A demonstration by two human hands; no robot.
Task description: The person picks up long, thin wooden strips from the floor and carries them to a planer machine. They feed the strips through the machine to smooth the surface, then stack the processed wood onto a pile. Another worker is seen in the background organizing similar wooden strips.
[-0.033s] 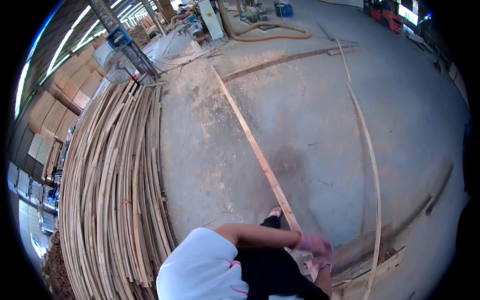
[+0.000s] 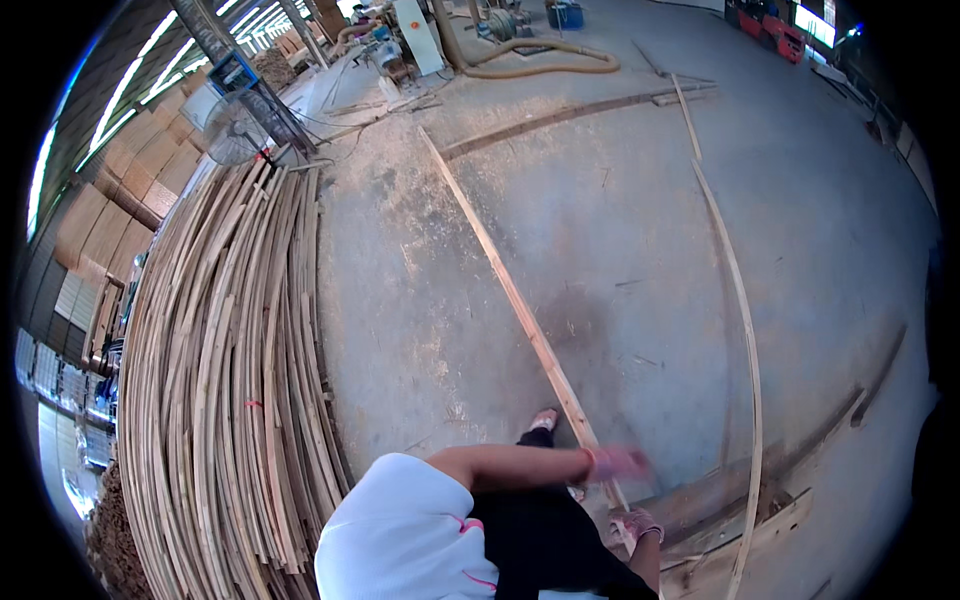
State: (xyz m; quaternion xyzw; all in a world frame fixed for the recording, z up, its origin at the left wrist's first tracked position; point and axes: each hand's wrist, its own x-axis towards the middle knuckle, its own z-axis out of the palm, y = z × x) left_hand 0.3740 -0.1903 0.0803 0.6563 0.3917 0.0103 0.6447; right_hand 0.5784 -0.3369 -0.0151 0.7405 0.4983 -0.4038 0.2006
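Observation:
A long, narrow wooden strip (image 2: 525,315) runs from the far floor down to my body, its near end by my hands. My right hand (image 2: 637,526), in a pinkish glove, is closed around that near end. Farther up the strip is my left hand (image 2: 618,464), gloved in the same colour and blurred by motion. It passes over the wood, and whether its fingers touch it cannot be made out. My shoe (image 2: 546,419) shows just left of the strip.
A large pile of long wooden strips (image 2: 225,380) lies to the left. Another thin strip (image 2: 740,300) stretches along the floor at right, near short boards (image 2: 755,525). A dark beam (image 2: 570,118) crosses the far floor. Beyond stand a fan (image 2: 235,130), a hose (image 2: 560,65) and a red vehicle (image 2: 778,38).
My left hand has moved away from my right hand, up and slightly left along the strip. My right hand stays near the strip's end. My foot shows a little farther left.

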